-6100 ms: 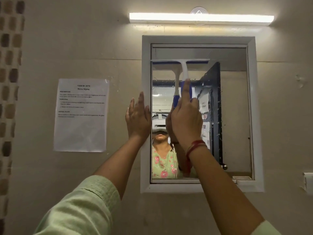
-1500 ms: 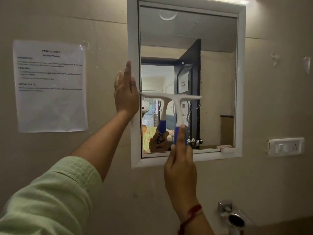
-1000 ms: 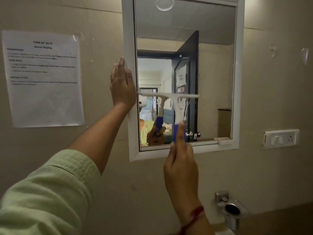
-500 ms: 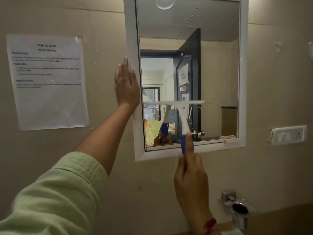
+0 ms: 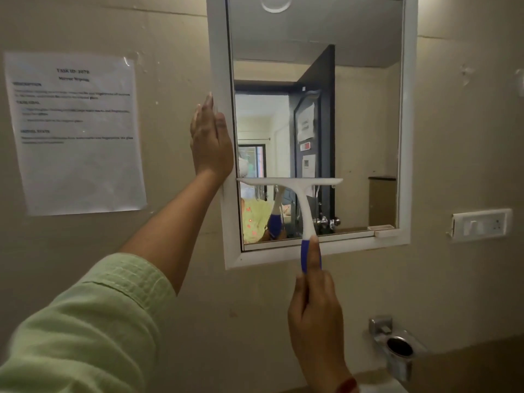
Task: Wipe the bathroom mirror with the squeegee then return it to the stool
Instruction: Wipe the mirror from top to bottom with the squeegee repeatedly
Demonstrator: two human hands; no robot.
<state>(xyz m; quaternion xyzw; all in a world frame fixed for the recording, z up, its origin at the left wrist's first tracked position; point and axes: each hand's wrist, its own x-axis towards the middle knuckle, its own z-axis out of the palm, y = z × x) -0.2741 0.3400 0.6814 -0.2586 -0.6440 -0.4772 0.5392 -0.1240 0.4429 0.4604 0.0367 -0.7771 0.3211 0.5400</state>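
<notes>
Down from the top of the glass, where it was sitting about six seconds back, the squeegee [image 5: 304, 205] is now riding in the lower third of the mirror [image 5: 365, 123], a shade lower than half a second ago. The left hand [image 5: 211, 143] is staying put on the frame.

The right hand [image 5: 314, 316] is keeping a closed grip on the blue handle. Its fingers are wrapping round the lower part, and the index finger [image 5: 312, 256] is lying straight up the handle's back, likely pushing the blade flat into the glass and steering the pull. The white blade is running level, its left end touching the inner edge of the mirror frame [image 5: 219, 66] and its right end stopping past the middle, well short of the right rail. So this pass is covering only the left part. The handle is already crossing the bottom rail, so I judge the stroke is nearing its end.

The left hand is lying flat, fingers straight and pressed together, holding nothing. It is pressing on the frame's left rail and the wall beside it, probably bracing the body.

Further out, a printed notice [image 5: 75, 134] is hanging on the wall to the left, a switch plate [image 5: 480, 224] is sitting to the right, and a metal holder [image 5: 397, 347] is jutting out below. The stool is not showing.
</notes>
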